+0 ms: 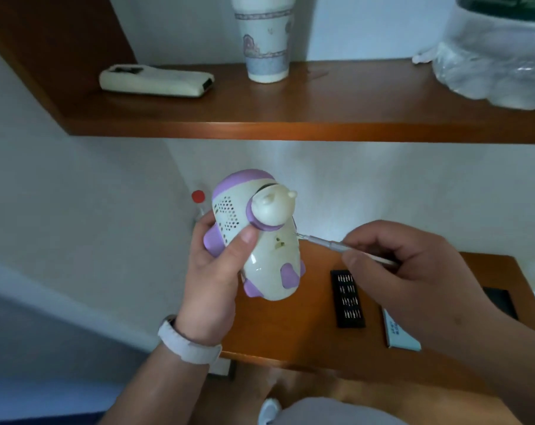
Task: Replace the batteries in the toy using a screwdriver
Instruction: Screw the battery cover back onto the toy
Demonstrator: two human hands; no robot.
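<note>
Wooden surface (290,332) below carried a bit tray (347,299). Above its left edge the toy (269,256) was held up, left hand (211,280) fingers (244,240) wrapped round its body. Right hand (419,271) fingers (356,259) pinched the screwdriver (324,242), tip at the toy's side. Shell looked light, stiff, glossy, probably slippery; a waist grip suited it.

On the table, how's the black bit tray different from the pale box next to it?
The bit tray is black with rows of small metal bits showing; the box is white with blue print and a teal edge. The bit tray is almost fully in view, while the right hand hides part of the box. Both lie flat on the wooden table.
</note>
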